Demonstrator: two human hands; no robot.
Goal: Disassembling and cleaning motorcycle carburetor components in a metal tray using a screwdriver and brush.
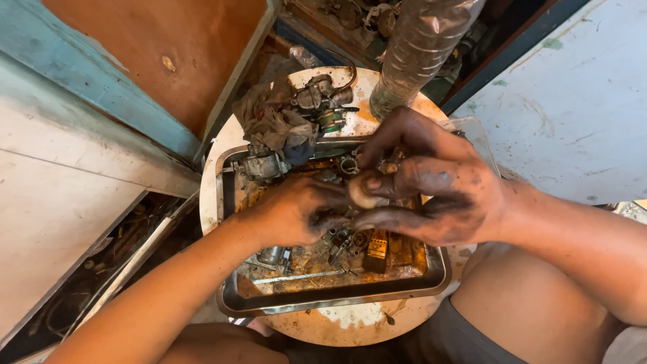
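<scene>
I hold a small round tan part (pixel 364 191) between my dirty fingers. It is greasy and sits up in the air, just over the metal tray (pixel 337 296)

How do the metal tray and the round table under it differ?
The metal tray is rectangular with raised shiny steel walls; the round table is flat, pale and circular. The tray holds small engine parts in brown oily liquid; the table carries the tray, a dirty rag and a carburettor. The tray sits on the table, nearly spanning it. Both are stained with rusty grime.
</scene>
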